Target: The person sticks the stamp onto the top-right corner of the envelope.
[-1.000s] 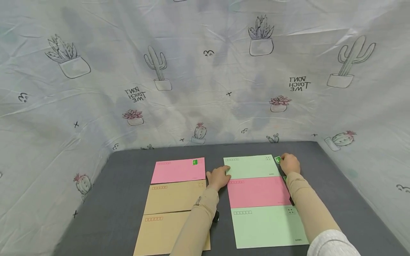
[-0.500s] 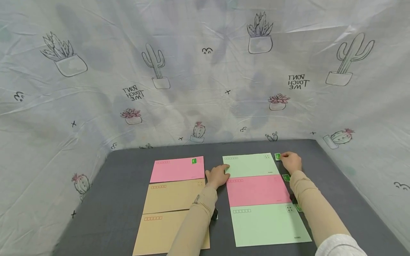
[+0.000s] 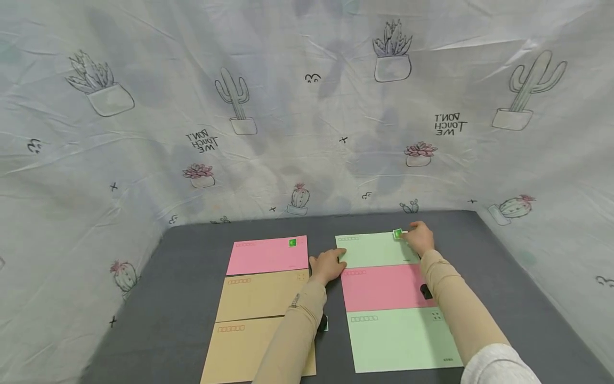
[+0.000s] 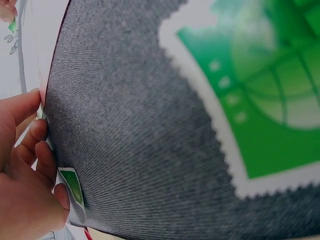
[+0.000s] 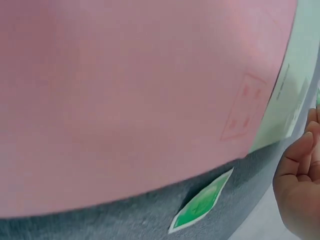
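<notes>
1. A white cloth backdrop [image 3: 307,106] printed with potted cacti is hanging behind the far pale-green rectangular paper envelope [image 3: 366,252].
2. A dark grey textured bench [image 3: 172,298] is spreading beneath and around that envelope.
3. In front of it, a pink rectangular paper envelope [image 3: 379,290] is lying, then a second pale-green envelope [image 3: 398,341].
4. Left of it, a column is running toward the person: another pink envelope [image 3: 264,257], a tan paper envelope [image 3: 259,296], a nearer tan envelope [image 3: 240,344].
5. The left hand [image 3: 327,266] is resting on its left edge, thumb and forefinger spread.
6. The right hand [image 3: 419,238] is pinching a small green-and-white square paper stamp [image 3: 397,234] at its far right corner; whether stamp and paper are touching, I cannot tell.
7. Another stamp [image 3: 292,242] is sitting left of it, on the left column's pink envelope; a loose stamp [image 5: 201,201] is lying in front and rightward of it.
</notes>
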Motion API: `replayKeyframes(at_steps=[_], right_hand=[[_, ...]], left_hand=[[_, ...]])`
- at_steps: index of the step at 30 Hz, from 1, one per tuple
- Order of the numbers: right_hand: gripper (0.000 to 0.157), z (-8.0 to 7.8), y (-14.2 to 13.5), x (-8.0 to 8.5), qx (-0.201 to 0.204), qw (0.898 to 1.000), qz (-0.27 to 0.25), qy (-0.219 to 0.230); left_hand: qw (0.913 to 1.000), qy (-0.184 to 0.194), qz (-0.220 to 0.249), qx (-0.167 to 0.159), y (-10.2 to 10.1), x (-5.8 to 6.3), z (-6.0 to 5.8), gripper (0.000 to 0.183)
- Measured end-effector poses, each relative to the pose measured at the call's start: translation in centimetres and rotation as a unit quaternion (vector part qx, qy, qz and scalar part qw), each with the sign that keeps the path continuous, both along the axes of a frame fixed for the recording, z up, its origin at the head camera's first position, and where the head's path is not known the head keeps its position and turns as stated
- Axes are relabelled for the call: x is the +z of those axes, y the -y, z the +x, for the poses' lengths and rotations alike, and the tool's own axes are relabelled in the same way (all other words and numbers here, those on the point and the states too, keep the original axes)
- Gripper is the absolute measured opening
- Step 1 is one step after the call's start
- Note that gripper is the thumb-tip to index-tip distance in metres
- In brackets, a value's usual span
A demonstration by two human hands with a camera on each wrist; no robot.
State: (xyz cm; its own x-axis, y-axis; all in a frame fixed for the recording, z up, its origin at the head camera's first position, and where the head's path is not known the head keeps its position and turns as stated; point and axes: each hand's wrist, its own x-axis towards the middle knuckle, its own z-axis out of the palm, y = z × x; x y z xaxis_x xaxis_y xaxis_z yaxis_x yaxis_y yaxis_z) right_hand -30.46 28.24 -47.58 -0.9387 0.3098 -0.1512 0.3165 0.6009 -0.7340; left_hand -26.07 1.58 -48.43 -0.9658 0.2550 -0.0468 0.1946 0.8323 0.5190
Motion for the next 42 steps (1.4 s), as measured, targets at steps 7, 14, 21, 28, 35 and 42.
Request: replayKeyframes(at_steps=[7,14,21,28,35,42], right_hand=[[0.069,-0.5,0.4,-0.7,-0.007,1.0,0.004,0.021],[0.068,-0.4,0.7,-0.3,0.0,0.999,0.017,0.03],[0.069,-0.8,0.5,-0.4,0.012,0.998,0.034,0.044],[0.065,-1.0,0.6,-0.6,0.015,0.997,0.062,0.045],[0.055,-0.8,0.7,-0.4,0.042,0.992,0.114,0.035],[0.039,-0.2,0.7,-0.5,0.102,0.981,0.164,0.026]], left_hand=[[1.0,0.001,0.001,0.004,-0.2,-0.1,0.1,0.039],[1.0,0.002,0.003,0.006,-0.1,0.1,0.0,0.039],[1.0,0.003,0.007,0.004,-0.2,0.2,0.0,0.04],[1.0,0.003,0.004,0.006,-0.3,0.1,0.1,0.04],[1.0,-0.002,-0.001,0.005,-0.4,0.3,0.2,0.04],[0.9996,-0.005,-0.028,-0.008,-0.3,0.5,1.0,0.039]])
